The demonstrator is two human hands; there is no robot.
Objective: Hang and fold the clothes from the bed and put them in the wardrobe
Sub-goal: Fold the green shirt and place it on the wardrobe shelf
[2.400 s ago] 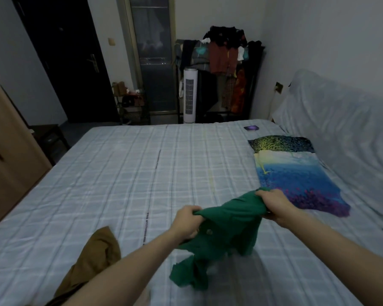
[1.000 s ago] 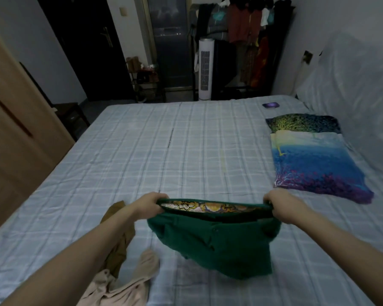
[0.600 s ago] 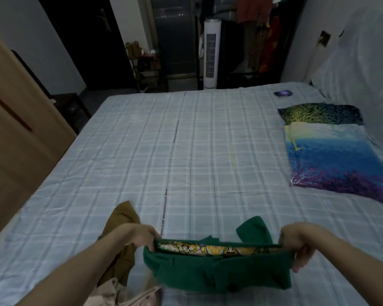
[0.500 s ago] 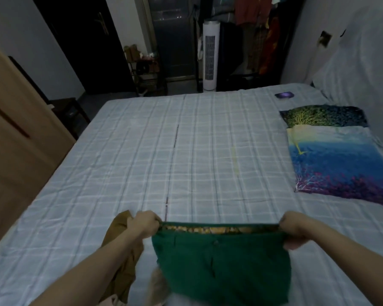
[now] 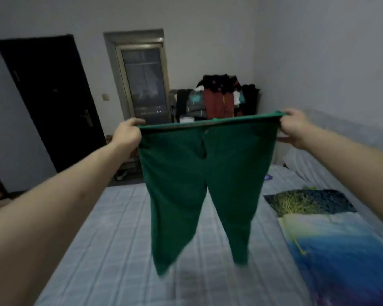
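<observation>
Each hand, left hand [image 5: 128, 135] and right hand [image 5: 295, 127], grips a waistband corner; the green cotton trousers [image 5: 202, 184] hang lengthwise, legs down, above the checked bed [image 5: 119, 239].

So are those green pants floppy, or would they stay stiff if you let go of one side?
Probably floppy: the green pants hang limp from the left hand and right hand, legs dangling above the bed. Released on one side, they'd likely droop. They seem light, held up by pinched corners.
</observation>
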